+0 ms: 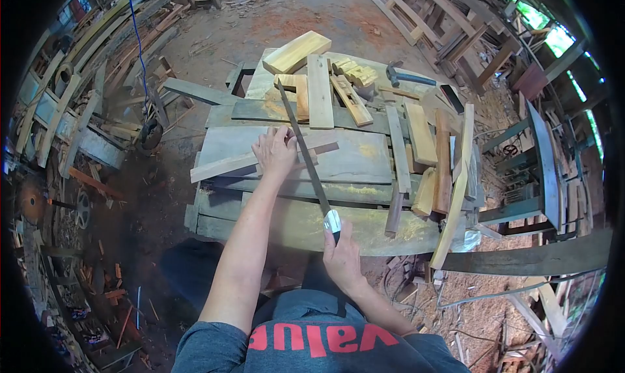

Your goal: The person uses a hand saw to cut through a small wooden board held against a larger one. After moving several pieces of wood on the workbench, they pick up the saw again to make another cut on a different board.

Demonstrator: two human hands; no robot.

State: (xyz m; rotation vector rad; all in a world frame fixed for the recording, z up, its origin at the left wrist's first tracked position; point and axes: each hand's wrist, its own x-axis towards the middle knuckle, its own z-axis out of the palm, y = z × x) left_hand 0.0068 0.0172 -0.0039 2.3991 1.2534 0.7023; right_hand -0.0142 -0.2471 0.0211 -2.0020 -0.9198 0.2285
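Head view | left hand [275,153] over wood strip [224,167], grip unclear | right hand [343,259] gripping long blade [314,178] | no cut visible; remainder unclear

1. I wear a dark grey-blue T-shirt [306,360], large red lettering [319,338] across it.
2. Short sleeves [213,344] end above my elbows.
3. My left hand [275,153] and right hand [343,259] are bare.
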